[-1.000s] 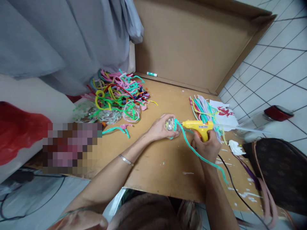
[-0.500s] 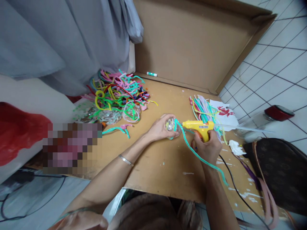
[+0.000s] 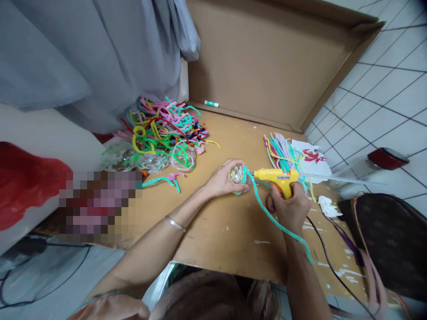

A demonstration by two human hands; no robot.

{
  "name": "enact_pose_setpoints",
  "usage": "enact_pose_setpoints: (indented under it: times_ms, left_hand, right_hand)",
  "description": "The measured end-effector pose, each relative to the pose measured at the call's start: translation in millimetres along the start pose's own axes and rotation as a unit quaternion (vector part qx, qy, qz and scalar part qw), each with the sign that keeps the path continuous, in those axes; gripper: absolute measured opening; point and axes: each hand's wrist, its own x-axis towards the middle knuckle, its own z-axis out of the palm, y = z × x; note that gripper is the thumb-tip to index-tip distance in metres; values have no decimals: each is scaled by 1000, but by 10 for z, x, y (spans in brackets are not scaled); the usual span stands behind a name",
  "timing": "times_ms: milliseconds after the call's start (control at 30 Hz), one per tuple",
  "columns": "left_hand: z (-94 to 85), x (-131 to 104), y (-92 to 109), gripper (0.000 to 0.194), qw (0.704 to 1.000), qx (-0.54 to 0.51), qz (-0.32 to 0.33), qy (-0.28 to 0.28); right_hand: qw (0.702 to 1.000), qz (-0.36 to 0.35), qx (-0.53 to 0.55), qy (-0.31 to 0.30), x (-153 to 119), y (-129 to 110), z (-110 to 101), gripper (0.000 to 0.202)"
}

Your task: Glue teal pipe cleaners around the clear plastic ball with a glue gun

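Observation:
My left hand (image 3: 223, 178) is closed around a small clear round object (image 3: 237, 176) with coloured strips on it; its exact kind is unclear. A turquoise pipe cleaner (image 3: 267, 209) runs from that object down across my right wrist. In my right hand (image 3: 292, 205) is a yellow hot glue gun (image 3: 278, 178), its nozzle pointing left at the round object, touching or very near it. A long clear glue stick (image 3: 347, 179) sticks out of the gun's back end. Something with a red loop (image 3: 270, 204), partly hidden, lies beside the right hand.
Tangled coloured pipe cleaners (image 3: 163, 124) are heaped at the back left. A straighter bundle (image 3: 283, 149) lies behind the gun, near white paper (image 3: 310, 160). A brown bag (image 3: 387, 240), a crumpled tissue (image 3: 328, 206) and a black cord (image 3: 325, 253) are at right. Cardboard (image 3: 260, 62) stands behind.
The glue gun and my right hand have shifted very slightly right. The loose end of the turquoise pipe cleaner has dropped a little. My left hand stays almost still.

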Motion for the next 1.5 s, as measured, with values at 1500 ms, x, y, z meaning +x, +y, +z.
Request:
enact_pose_setpoints:
  times_ms: [1500]
  left_hand:
    - [10,3,-20,64,999,-31,-22,0]
  right_hand:
    - [1000,-25,6,9,7,1,27,27]
